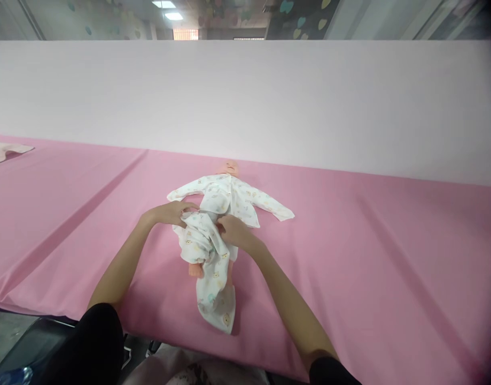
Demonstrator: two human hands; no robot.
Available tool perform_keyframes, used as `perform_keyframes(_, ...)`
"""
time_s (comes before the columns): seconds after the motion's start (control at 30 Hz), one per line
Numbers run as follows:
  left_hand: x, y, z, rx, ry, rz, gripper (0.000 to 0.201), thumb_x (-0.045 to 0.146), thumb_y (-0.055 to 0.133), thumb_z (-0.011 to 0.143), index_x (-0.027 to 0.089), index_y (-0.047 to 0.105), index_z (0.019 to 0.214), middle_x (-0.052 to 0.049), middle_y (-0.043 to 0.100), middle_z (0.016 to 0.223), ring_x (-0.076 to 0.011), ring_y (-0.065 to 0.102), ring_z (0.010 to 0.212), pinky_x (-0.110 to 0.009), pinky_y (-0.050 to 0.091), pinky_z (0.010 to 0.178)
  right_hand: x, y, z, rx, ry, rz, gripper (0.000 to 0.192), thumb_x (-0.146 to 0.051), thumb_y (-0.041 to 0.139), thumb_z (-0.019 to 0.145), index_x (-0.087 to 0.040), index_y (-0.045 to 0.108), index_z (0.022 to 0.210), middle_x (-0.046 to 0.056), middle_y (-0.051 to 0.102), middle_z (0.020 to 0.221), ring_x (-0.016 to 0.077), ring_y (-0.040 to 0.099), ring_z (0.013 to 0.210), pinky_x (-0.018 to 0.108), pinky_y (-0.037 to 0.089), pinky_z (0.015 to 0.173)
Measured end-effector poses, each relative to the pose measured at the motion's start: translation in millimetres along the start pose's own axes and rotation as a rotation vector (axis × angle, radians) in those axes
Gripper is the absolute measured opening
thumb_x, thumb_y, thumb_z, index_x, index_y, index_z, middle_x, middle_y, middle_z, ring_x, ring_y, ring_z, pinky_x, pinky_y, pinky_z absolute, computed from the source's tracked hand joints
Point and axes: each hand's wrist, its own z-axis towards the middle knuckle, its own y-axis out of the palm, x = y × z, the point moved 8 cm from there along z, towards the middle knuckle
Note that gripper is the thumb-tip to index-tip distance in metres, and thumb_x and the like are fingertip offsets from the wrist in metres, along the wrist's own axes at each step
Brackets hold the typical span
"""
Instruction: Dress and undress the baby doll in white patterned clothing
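A baby doll (pixel 230 168) lies on its back, head toward the white panel and feet toward me. It wears a white printed baby shirt (pixel 215 198) with both sleeves spread out. White printed baby pants (pixel 199 235) are bunched around its hips and legs. One pant leg hangs loose toward me, and a bare foot (pixel 195 270) shows at the left. My left hand (pixel 175 213) is closed on the left side of the waistband. At the right side, my right hand (pixel 234 231) grips the waistband with bent fingers; its fingertips are partly hidden.
A pink cloth (pixel 349 278) with creases covers the table. Behind it stands a tall white panel (pixel 245 96). A pale folded cloth (pixel 7 152) lies at the far left. Below the table's front edge, a dark chair (pixel 37 342) shows at the lower left.
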Motion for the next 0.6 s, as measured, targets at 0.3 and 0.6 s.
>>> perform_keyframes(0.3, 82.8, 14.7, -13.1, -0.021, 0.177, -0.116, 0.059, 0.044, 0.063, 0.073, 0.024, 0.049, 0.126, -0.006, 0.055, 0.125, -0.0249, 0.052, 0.111, -0.030, 0.040, 0.086, -18.9, 7.6, -6.3, -0.190, -0.101, 0.377, 0.007, -0.010, 0.057, 0.067, -0.017, 0.054, 0.068, 0.000, 0.058, 0.073, 0.0144, 0.053, 0.068, 0.025, 0.038, 0.061)
perform_keyframes(0.6, 67.0, 16.2, 4.5, -0.040, 0.182, -0.283, 0.045, 0.037, 0.063, 0.073, 0.019, 0.056, 0.114, -0.004, 0.062, 0.100, -0.0188, 0.057, 0.086, -0.025, 0.039, 0.069, -12.4, -41.3, -19.6, -0.107, -0.042, 0.851, 0.031, -0.046, 0.061, 0.079, -0.019, 0.046, 0.075, -0.005, 0.045, 0.064, 0.0091, 0.041, 0.059, 0.021, 0.030, 0.055)
